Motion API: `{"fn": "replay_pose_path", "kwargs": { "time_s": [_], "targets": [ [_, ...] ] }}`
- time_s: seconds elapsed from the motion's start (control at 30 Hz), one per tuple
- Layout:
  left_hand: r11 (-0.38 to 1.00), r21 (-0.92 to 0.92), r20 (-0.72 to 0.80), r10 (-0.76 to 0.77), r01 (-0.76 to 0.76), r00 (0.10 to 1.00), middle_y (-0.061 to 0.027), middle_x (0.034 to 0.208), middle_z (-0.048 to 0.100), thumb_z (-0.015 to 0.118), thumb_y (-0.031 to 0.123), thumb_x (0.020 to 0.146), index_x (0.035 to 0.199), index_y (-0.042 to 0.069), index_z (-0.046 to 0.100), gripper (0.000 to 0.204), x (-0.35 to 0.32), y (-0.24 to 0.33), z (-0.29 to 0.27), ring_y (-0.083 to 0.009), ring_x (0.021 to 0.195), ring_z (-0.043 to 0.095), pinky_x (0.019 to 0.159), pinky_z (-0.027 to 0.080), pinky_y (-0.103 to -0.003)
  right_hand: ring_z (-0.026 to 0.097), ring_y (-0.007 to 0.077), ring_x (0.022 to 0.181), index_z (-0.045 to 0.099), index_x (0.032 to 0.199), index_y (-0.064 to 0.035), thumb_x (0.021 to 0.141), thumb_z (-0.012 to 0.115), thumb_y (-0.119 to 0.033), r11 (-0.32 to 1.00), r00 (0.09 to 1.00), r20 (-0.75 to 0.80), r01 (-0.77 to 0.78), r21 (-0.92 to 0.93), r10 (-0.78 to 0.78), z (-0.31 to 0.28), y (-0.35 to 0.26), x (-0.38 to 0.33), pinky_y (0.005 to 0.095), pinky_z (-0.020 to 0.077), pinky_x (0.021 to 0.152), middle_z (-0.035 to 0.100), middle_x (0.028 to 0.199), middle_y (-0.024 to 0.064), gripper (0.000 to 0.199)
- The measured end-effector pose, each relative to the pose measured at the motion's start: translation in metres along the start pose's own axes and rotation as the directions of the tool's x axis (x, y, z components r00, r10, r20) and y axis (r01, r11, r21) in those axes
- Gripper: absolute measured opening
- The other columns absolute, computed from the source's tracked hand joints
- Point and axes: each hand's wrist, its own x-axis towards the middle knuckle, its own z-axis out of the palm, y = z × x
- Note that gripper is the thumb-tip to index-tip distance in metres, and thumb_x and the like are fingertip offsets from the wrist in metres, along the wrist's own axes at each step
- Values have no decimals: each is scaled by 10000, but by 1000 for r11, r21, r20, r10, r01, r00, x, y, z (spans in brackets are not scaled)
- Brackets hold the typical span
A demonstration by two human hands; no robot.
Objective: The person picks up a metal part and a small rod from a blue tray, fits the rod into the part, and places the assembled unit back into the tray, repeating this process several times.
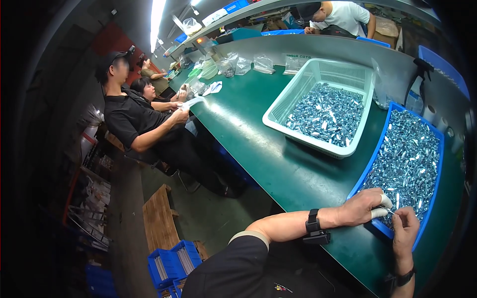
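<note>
My left hand (361,206), with white finger cots on thumb and finger, is above the near end of a blue tray (356,189). A small, slim, shiny metal piece (391,212) is pinched between its fingertips. Opposite it, my right hand (406,231) has its fingertips closed at the other end of the same piece. The fingers cover most of it, so its exact shape cannot be made out. Below and beyond both hands, the tray is filled with many small bluish-silver metal parts (405,154).
A pale green plastic basket (283,122) of similar parts stands left of the tray on the green bench (238,124). A spray bottle (415,94) is behind the tray. Two people (124,109) sit along the bench at left; blue bins (164,265) stand low beside me.
</note>
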Motion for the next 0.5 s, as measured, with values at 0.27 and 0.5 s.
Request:
{"fn": "replay_pose_path", "kwargs": {
  "time_s": [0.27,0.5],
  "targets": [
    [1000,-14,-5,12,-12,1000,-120,902,638,777,73,881,1054,37,691,197,0,1,0,-333,882,631,760,505,-421,498,126,609,595,771,7,1000,661,-164,991,997,70,47,-122,-39,-7,5,3,295,362,569,540,681,45,293],
    [1000,-14,8,-1,1,1000,-121,922,645,768,72,892,1067,28,689,197,1,2,-1,-329,886,634,764,504,-414,519,120,618,602,779,4,1012,651,-171,993,995,93,47,-110,-37,-9,6,4,285,373,572,573,695,44,295]
  ]
}}
